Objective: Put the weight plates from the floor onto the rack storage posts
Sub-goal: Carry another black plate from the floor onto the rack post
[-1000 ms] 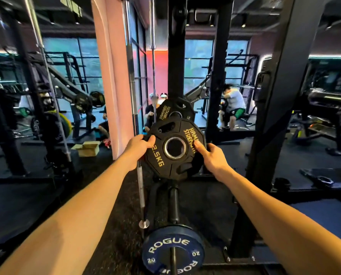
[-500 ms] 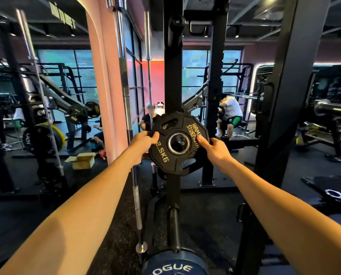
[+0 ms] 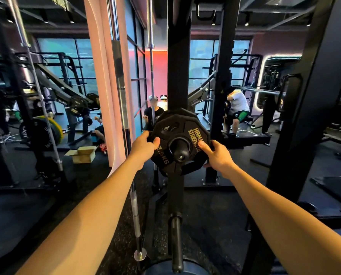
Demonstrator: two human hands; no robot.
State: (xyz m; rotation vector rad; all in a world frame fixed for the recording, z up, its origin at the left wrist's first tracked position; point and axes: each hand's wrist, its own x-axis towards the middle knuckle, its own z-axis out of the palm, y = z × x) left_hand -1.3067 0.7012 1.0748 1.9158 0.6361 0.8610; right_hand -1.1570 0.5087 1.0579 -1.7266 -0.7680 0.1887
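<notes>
Nearest us, at six o'clock, a lower storage post jutted toward us from the rack upright, with the rim of a blue plate just showing beneath it. Beside it, at about seven o'clock, the collared end of an upright barbell stood on the floor.

Farther out, our arms reached for the 2.5 kg Hammer Strength plate. Our left hand kept its grip curled round the plate's edge at nine o'clock, thumb on the face. Our right hand held the edge at three o'clock, forefinger laid out across the lettering.

What had changed was the hole. Half a second earlier we could see daylight through the steel ring; now the black upper storage post filled it, its end cap poking out toward us. So the plate had gone onto the post, and we judged it part-way seated, perhaps against another plate behind it, though we could not tell.

Beyond, at twelve o'clock, people sat among other machines.
</notes>
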